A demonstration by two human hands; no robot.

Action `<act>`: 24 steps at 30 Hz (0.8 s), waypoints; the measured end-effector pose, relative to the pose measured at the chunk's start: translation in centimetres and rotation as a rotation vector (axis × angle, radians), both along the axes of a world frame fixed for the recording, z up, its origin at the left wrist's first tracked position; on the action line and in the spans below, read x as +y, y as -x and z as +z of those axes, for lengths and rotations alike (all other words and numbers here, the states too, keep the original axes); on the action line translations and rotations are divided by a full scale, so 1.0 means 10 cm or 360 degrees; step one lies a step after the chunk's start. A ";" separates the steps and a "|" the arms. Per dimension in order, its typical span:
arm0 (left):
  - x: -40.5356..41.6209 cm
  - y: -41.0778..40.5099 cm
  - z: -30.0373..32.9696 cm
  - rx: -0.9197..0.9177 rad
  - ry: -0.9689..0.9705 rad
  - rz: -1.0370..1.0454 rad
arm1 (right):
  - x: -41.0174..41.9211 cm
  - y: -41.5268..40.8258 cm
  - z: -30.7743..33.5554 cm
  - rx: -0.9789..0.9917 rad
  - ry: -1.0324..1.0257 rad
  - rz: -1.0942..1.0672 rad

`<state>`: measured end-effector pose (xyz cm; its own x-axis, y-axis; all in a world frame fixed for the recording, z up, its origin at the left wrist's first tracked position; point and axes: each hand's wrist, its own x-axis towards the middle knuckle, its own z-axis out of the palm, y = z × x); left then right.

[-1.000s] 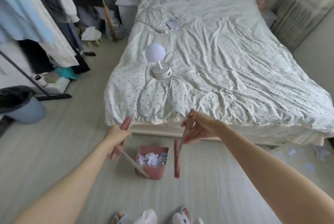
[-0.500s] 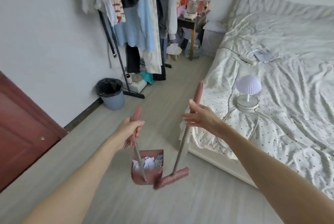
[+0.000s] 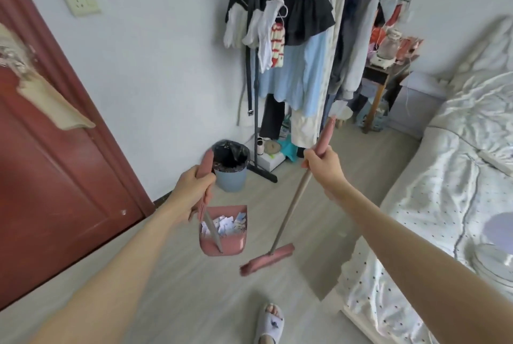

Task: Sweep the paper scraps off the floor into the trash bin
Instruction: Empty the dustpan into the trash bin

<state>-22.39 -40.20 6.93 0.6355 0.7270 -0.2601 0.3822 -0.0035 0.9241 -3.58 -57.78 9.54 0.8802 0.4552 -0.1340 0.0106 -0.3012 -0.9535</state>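
My left hand (image 3: 191, 185) grips the pink handle of a pink dustpan (image 3: 223, 245) that hangs just above the floor. White and blue paper scraps (image 3: 226, 224) lie piled inside the pan. My right hand (image 3: 323, 164) is closed around the pink grip of a broom, whose pink head (image 3: 268, 259) hovers low to the right of the dustpan. A blue trash bin (image 3: 231, 174) lined with a black bag stands by the wall, just beyond my left hand.
A dark red door (image 3: 55, 177) fills the left side. A clothes rack (image 3: 291, 52) full of garments stands behind the bin, its foot bar reaching onto the floor. A bed (image 3: 444, 204) with dotted sheets lies to the right. My slippered foot (image 3: 270, 321) shows below.
The view has swung left from the bed toward the door and the bin. Both hands carry the dustpan and broom along, and the bin now sits much closer, just past my left hand.
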 end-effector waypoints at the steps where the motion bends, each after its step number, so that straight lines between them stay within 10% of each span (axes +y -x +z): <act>1: 0.18 -0.14 0.03 -0.0040 0.0027 0.0042 | 0.21 -0.17 0.01 0.0059 -0.0077 -0.0047; 24: 3.21 -1.87 -0.13 -0.0828 0.0765 0.0856 | 2.86 -2.24 -0.28 0.0283 -0.0117 -0.0030</act>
